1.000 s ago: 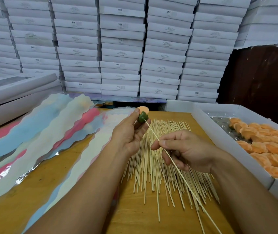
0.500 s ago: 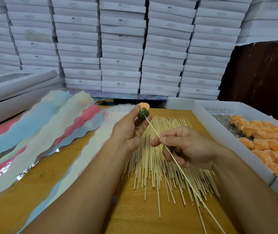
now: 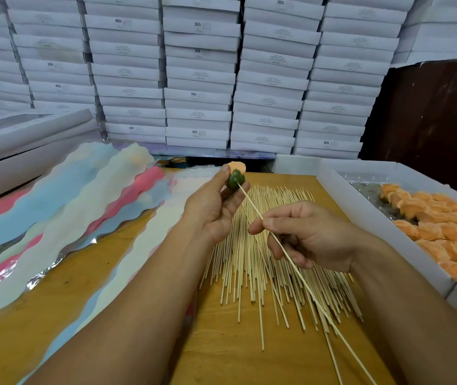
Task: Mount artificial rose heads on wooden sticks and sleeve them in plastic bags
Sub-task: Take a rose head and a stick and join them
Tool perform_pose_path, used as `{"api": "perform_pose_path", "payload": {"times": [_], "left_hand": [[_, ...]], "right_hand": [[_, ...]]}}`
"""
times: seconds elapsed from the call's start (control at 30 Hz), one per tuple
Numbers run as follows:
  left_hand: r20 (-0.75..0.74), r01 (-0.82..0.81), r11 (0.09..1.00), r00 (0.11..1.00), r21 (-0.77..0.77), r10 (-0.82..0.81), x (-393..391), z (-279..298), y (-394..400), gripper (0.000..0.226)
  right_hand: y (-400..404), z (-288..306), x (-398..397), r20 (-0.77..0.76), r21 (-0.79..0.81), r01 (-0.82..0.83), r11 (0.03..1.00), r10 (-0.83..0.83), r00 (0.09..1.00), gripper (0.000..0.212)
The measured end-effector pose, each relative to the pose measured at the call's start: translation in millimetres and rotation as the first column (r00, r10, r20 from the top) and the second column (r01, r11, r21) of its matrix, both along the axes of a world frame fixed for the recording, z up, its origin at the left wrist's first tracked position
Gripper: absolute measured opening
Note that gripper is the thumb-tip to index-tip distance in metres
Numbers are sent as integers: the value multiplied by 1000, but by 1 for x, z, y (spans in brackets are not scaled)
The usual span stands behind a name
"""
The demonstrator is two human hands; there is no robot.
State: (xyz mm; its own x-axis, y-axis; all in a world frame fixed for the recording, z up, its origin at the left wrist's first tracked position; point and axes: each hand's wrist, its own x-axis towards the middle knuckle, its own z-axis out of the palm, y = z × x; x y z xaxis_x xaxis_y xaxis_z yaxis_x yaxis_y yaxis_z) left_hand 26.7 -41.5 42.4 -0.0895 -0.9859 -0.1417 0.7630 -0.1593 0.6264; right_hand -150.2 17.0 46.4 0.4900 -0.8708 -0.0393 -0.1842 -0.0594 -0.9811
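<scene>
A worker's left hand [image 3: 210, 204] pinches an orange rose head [image 3: 236, 173] between thumb and fingertips, green base turned toward the body, while the right hand [image 3: 305, 234] grips a single stick [image 3: 285, 252] between thumb and forefinger, the other fingers curled beneath it. The stick's far tip meets the green base — the mounting step appears to be under way, though how deep the tip sits cannot be told. The rose is held raised above the counter [image 3: 221, 357], apparently so the stick can be pushed in along a straight line and the petals kept uncrushed; the grip partway up the stick likely steadies the thin wood against bending.

Below the hands a loose pile of sticks [image 3: 263, 259] fans across the counter, within easy reach of the right hand. To the right, a white tray [image 3: 388, 234] holds more orange rose heads [image 3: 444, 234], packed close. To the left lie overlapping plastic bags [image 3: 63, 207] in blue, pink and pale tones with wavy edges — laid flat, presumably ready for sleeving. Stacked white boxes [image 3: 199, 73] fill the wall behind.
</scene>
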Motion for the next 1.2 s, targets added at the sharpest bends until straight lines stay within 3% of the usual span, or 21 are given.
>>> {"api": "perform_pose_path", "payload": {"times": [0.47, 0.77, 1.2], "left_hand": [[36, 3, 1000, 999, -9, -3, 1, 0, 1, 22], [125, -90, 988, 987, -123, 105, 0, 1, 2, 45], [191, -119, 980, 970, -159, 149, -1, -4, 0, 37]], "right_hand": [[2, 0, 2, 23, 3, 23, 1000, -24, 999, 24], [4, 3, 4, 27, 6, 49, 999, -49, 998, 23], [-1, -8, 11, -26, -19, 89, 996, -89, 996, 21]]}}
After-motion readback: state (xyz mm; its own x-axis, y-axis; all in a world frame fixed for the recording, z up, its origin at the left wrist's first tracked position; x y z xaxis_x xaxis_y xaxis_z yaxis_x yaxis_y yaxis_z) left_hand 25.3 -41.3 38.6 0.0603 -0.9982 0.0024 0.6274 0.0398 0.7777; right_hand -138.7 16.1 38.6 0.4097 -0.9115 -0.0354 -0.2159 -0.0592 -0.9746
